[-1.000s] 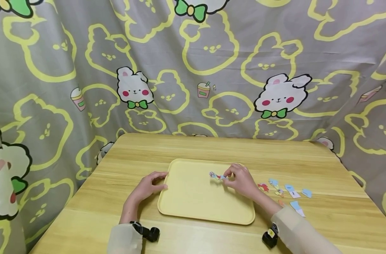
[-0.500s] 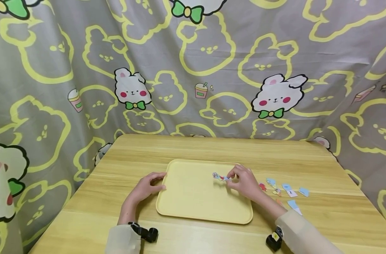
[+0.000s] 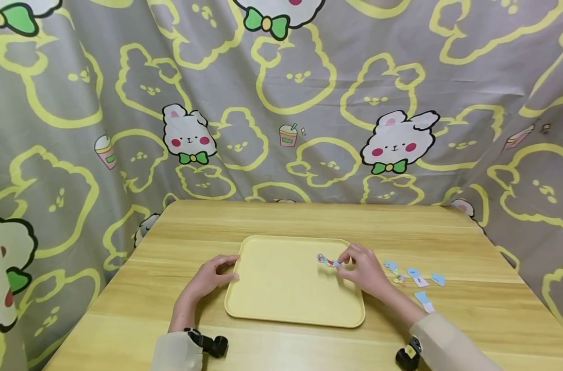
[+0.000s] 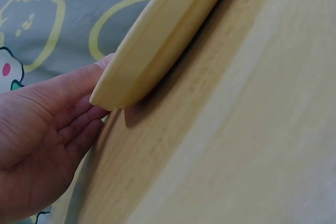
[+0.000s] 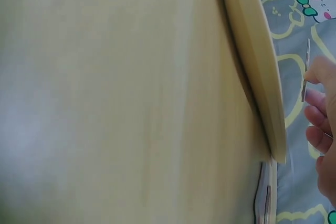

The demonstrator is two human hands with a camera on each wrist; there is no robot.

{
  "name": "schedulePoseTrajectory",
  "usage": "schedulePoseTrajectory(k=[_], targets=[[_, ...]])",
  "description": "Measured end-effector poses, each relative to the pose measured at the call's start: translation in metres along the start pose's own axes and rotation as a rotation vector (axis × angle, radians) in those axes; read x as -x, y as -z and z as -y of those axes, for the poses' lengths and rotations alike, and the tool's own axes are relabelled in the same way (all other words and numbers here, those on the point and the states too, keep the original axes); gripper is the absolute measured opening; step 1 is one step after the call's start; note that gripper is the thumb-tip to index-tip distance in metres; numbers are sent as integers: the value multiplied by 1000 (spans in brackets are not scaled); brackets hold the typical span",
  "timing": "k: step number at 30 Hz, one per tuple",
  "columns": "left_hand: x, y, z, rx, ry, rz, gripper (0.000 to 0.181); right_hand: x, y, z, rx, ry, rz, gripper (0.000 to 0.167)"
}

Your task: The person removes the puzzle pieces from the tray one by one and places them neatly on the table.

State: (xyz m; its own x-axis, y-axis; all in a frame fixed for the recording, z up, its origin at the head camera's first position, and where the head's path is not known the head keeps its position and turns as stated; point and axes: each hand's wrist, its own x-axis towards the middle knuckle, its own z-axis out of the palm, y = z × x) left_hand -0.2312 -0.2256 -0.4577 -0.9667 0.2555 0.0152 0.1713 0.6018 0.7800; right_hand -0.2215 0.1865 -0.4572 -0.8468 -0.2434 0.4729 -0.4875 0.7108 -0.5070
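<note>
My left hand (image 3: 208,276) is at the left rim of a pale yellow tray (image 3: 281,304). In the left wrist view, the thumb of this hand (image 4: 42,129) lies on the rim of the tray (image 4: 152,40) and its fingers reach below the edge. Over the tray's right part, my right hand (image 3: 362,268) pinches a thin printed piece (image 3: 326,260) with a red, blue and white pattern. The right wrist view shows this piece (image 5: 306,69) edge-on between the fingertips of the right hand (image 5: 321,124), held above the tray's level.
Several small printed pieces (image 3: 418,276) in light blue, pink and yellow lie on the wooden table (image 3: 207,221), right of the tray. A patterned grey curtain (image 3: 244,77) hangs behind the table and on both sides.
My right hand has shifted right over the tray with the printed piece, now hiding a red piece on the table. The left hand stays at the rim. The head view has shifted slightly.
</note>
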Motion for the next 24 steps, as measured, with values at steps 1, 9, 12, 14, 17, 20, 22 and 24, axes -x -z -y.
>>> schedulePoseTrajectory(k=[1, 9, 12, 14, 17, 20, 22, 24], targets=[[0, 0, 0, 2, 7, -1, 54, 1, 1, -1, 4, -1, -5, 16], [2, 1, -4, 2, -5, 9, 53, 8, 7, -7, 22, -3, -26, 16], [3, 1, -3, 0, -18, 7, 52, 11, 9, -9, 26, -1, -41, 17], [2, 1, -3, 0, -17, 1, 52, 13, 11, -11, 34, -3, -51, 18], [1, 1, -3, -1, -9, -5, 52, 15, 14, -14, 41, -8, -62, 18], [1, 1, -3, 0, -11, -6, 52, 18, 19, -16, 50, -22, -57, 18], [2, 1, -3, -2, -18, -2, 52, 20, 22, -16, 55, -31, -55, 17], [2, 1, -3, -2, -23, -1, 52, 22, 24, -18, 62, -41, -53, 17]])
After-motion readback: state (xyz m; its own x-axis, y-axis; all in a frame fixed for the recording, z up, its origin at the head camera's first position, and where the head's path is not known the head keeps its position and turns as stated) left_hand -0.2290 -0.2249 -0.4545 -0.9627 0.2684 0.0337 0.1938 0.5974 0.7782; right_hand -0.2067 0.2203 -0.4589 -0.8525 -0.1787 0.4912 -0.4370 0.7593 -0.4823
